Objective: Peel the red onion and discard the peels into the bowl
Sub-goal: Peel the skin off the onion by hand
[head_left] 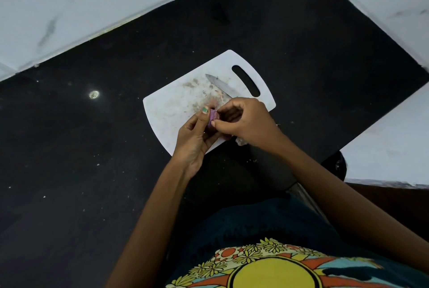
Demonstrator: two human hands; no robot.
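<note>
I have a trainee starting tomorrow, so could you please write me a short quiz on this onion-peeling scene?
1. True or false: the knife is held in the right hand.
2. Which hands touch the red onion? A left only, B right only, C both.
3. Fill in: the knife lies on the white ____.

Key: 1 false, it lies on the board. 2 C, with the left hand too. 3 cutting board.

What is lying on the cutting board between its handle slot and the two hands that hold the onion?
In the head view, a knife lies there on the cutting board, its blade pointing away from the hands.
</note>
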